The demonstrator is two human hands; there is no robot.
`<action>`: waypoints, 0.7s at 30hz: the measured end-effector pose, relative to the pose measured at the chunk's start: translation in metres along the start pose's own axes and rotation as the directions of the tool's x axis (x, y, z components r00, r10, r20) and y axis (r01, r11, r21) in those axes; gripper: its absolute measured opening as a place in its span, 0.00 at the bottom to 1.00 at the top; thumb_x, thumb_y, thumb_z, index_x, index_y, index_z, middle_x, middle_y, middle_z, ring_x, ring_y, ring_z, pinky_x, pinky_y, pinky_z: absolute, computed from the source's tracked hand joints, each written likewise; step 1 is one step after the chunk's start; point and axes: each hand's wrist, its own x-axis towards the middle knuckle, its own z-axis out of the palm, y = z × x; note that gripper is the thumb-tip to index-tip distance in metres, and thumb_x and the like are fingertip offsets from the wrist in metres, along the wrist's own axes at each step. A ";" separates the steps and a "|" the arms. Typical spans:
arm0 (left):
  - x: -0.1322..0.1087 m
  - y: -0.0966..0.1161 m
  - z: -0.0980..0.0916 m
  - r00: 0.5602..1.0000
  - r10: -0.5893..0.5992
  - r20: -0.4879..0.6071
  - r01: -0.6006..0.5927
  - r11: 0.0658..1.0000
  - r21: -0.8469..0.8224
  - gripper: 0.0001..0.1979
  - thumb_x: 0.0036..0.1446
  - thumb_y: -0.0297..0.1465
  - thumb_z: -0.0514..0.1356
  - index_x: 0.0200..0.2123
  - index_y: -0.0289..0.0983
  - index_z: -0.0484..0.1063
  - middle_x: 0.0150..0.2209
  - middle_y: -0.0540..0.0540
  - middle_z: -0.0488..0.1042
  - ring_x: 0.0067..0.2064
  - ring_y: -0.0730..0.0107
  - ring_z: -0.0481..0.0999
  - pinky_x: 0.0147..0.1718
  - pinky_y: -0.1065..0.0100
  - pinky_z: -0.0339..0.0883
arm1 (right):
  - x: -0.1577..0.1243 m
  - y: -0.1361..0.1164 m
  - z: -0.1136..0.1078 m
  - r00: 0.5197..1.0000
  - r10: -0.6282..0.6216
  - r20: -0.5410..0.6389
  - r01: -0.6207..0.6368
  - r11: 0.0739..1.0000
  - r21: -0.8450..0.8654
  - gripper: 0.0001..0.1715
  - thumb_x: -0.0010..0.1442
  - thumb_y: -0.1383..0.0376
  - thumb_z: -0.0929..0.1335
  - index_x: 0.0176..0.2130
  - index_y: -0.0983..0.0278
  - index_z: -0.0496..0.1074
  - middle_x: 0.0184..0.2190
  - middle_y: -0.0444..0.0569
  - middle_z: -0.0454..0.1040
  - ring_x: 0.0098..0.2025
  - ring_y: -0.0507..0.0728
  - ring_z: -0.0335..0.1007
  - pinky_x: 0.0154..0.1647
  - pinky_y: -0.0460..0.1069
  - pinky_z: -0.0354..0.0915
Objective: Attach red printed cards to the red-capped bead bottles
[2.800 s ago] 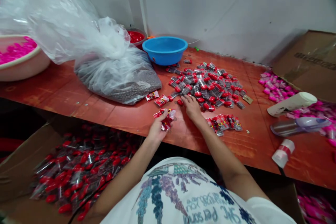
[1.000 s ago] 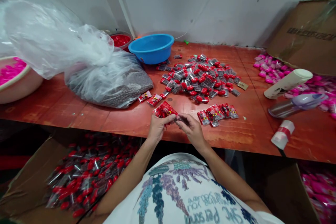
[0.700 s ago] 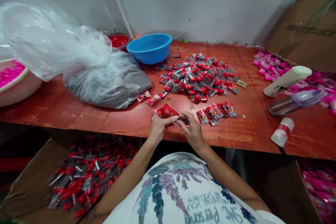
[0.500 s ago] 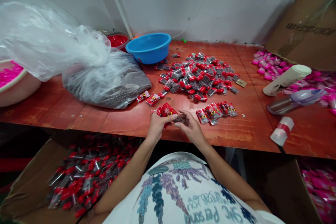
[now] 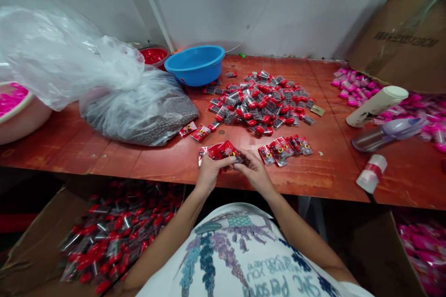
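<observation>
Close to the table's front edge, my left hand (image 5: pixel 210 171) is closed on a few red printed packets (image 5: pixel 228 149), its thumb lying across the front one. My right hand (image 5: pixel 257 170) pinches the right side of that front packet, thumb and fingers near its dark lower part. The fingers hide what else may be inside the grip. To the right lies an overlapping row of similar packets (image 5: pixel 278 148) with clear, greyish ends. Two more red packets (image 5: pixel 200 132) rest left of my hands, beside the knotted plastic bag (image 5: pixel 139 111) full of dark small pieces.
Behind my hands spreads a heap of red-capped clear containers (image 5: pixel 261 102). A blue basin (image 5: pixel 195 66) stands at the back. On the right are a white bottle (image 5: pixel 376 106), a purple-lidded cup (image 5: pixel 386 134) and pink pieces. Below left, an open carton (image 5: pixel 31 236) holds more red-capped containers.
A red packet now shows its printed face between my hands, where dark brown contents were visible at my right fingertips before. Both hands stay at the same spot; the view shifts slightly.
</observation>
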 end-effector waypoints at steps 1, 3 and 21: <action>0.000 -0.001 0.000 1.000 -0.002 0.004 0.002 1.000 0.003 0.17 0.34 0.29 0.72 0.31 0.33 0.75 0.26 0.47 0.77 0.24 0.71 0.74 0.24 0.71 0.70 | 0.000 0.001 -0.001 1.000 0.004 -0.007 -0.004 1.000 -0.014 0.27 0.53 0.63 0.71 0.53 0.54 0.69 0.46 0.48 0.68 0.45 0.56 0.69 0.44 0.50 0.70; 0.001 -0.002 0.000 1.000 -0.011 -0.005 0.011 1.000 0.004 0.18 0.34 0.29 0.73 0.32 0.33 0.74 0.26 0.47 0.77 0.24 0.71 0.73 0.23 0.71 0.70 | 0.000 0.003 -0.003 0.999 0.010 -0.041 -0.012 0.998 -0.056 0.25 0.52 0.63 0.72 0.50 0.55 0.71 0.43 0.47 0.69 0.41 0.54 0.70 0.41 0.49 0.70; 0.019 -0.047 0.029 0.969 -0.242 0.056 0.240 0.970 0.040 0.31 0.35 0.28 0.72 0.46 0.34 0.70 0.37 0.43 0.76 0.29 0.68 0.76 0.24 0.67 0.73 | -0.019 -0.009 -0.117 0.787 -0.236 -0.570 -0.097 0.865 -0.492 0.28 0.55 0.52 0.67 0.52 0.63 0.69 0.46 0.53 0.70 0.46 0.59 0.68 0.48 0.55 0.67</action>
